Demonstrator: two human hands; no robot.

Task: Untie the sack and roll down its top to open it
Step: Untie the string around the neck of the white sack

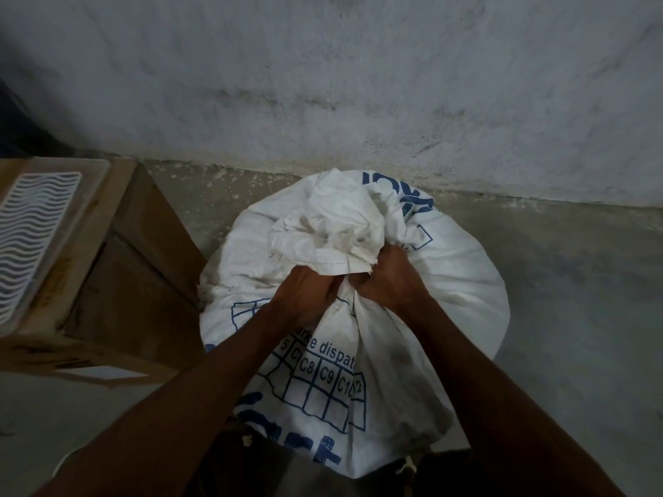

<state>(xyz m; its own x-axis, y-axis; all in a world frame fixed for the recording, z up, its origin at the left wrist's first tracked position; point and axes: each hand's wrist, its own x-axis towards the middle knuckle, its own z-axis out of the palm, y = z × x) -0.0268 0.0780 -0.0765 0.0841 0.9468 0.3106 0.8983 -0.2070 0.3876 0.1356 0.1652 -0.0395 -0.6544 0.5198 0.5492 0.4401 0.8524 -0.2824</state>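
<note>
A full white woven sack (452, 281) with blue print stands on the floor against the wall, in the middle of the head view. Its top is gathered into a crumpled bunch (330, 227) above a narrow neck. My left hand (305, 292) and my right hand (387, 281) both grip that neck from either side, fingers curled into the cloth and almost touching each other. The tie itself is hidden under my fingers.
A brown cardboard box (136, 274) stands close to the sack's left, with a white wavy-patterned panel (32, 242) lying on top. A stained grey wall (358, 84) runs behind the sack. Bare concrete floor (574, 281) stretches to the right.
</note>
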